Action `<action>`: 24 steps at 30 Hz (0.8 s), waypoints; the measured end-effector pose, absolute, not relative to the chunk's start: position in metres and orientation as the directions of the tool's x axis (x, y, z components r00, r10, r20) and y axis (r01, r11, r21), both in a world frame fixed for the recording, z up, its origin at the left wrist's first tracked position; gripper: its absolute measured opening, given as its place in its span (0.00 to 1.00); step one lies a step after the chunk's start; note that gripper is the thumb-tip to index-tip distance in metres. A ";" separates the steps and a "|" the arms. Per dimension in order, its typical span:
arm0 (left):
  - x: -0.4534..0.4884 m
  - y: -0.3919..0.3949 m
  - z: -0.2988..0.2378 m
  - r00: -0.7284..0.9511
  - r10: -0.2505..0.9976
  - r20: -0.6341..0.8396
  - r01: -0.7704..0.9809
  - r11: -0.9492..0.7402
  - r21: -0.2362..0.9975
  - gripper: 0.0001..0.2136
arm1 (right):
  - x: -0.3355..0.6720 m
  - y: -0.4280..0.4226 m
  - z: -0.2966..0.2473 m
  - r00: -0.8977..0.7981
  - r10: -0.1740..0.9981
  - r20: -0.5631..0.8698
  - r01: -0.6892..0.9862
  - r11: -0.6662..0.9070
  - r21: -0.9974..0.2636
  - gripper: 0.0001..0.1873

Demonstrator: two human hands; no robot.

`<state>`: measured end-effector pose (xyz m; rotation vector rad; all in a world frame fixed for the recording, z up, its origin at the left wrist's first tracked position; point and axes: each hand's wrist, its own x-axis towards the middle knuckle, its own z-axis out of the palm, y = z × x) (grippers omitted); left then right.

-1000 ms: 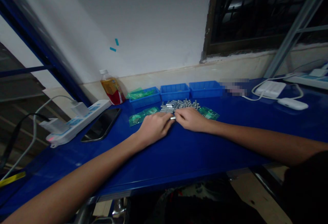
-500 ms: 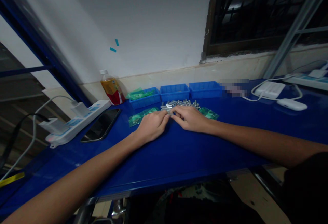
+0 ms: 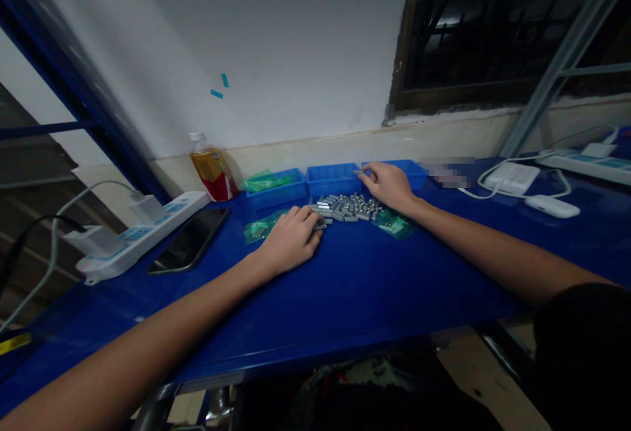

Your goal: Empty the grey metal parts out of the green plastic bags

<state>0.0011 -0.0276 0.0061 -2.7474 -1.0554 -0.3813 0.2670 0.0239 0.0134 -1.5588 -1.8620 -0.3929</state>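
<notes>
A pile of short silver metal rods (image 3: 345, 207) lies on the blue table, with smaller metal pieces at its right side. My left hand (image 3: 292, 239) rests at the pile's near left edge, fingers curled, with a metal rod (image 3: 320, 225) at its fingertips. Raised over the front rims of the bins, my right hand (image 3: 389, 184) pinches another short metal rod (image 3: 358, 172). A green-tinted plastic bag (image 3: 257, 228) with small parts lies beside my left hand, partly covered by it. Another such bag (image 3: 394, 225) is below my right wrist.
Three blue bins stand along the wall: the left bin (image 3: 283, 192) holds green bags, beside the middle bin (image 3: 332, 183) and right bin (image 3: 417, 171). Left are a drink bottle (image 3: 211, 171), a phone (image 3: 190, 240) and a power strip (image 3: 142, 237). White chargers (image 3: 513, 178) lie at right.
My right hand has left my left hand and moved up and right to the bins, carrying a metal rod. My left hand stays near the pile, which shows more now.
</notes>
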 end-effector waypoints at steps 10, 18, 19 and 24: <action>0.003 -0.034 0.007 0.685 0.630 0.367 0.712 -0.685 -0.154 0.11 | 0.262 0.030 0.014 -0.035 0.785 0.618 0.949 0.221 -0.227 0.18; 0.003 -0.030 0.007 0.676 0.675 0.294 0.730 -0.668 -0.145 0.12 | 0.226 -0.020 0.017 -0.359 0.742 0.566 0.852 0.508 -0.125 0.14; 0.002 -0.029 0.006 0.680 0.671 0.295 0.725 -0.677 -0.131 0.12 | 0.219 -0.030 0.017 -0.428 0.714 0.554 0.822 0.562 -0.090 0.14; 0.000 -0.022 0.000 0.705 0.640 0.304 0.675 -0.738 -0.013 0.12 | 0.196 -0.056 0.008 -0.631 0.593 0.501 0.699 0.714 0.035 0.15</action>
